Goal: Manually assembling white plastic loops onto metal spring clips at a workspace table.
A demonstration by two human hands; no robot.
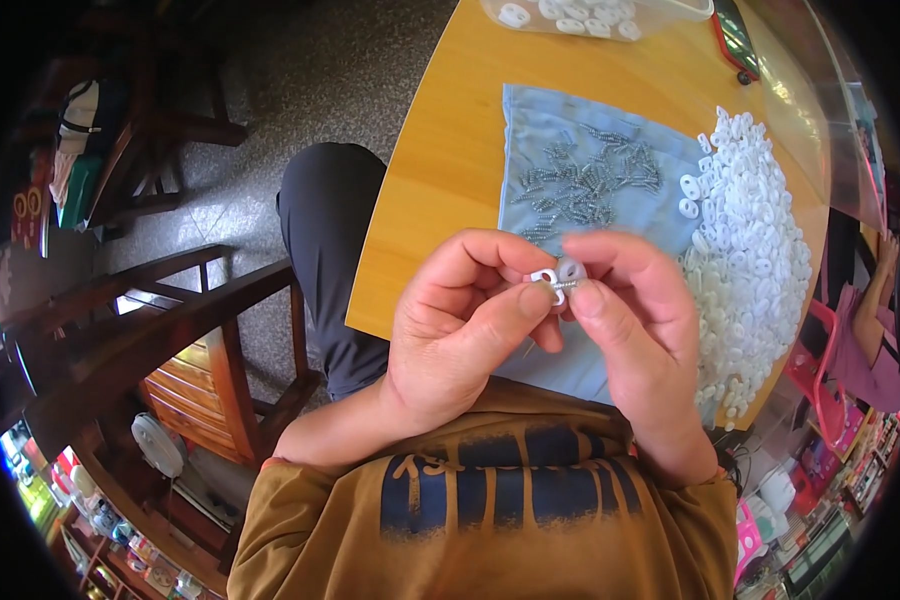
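My left hand (465, 325) and my right hand (635, 330) meet in front of my chest, above the near edge of a blue cloth (550, 130). Between the fingertips of both hands sits a small white plastic piece (555, 272) with a short metal spring (560, 286) pressed against it. On the cloth lie several loose metal springs (585, 185). A large heap of white plastic pieces (755, 250) covers the right side of the cloth.
The cloth lies on a round wooden table (440, 150). A clear container with white pieces (590, 18) stands at the table's far edge. A wooden chair (170, 330) is on my left. Another person's arm (870, 300) shows at the far right.
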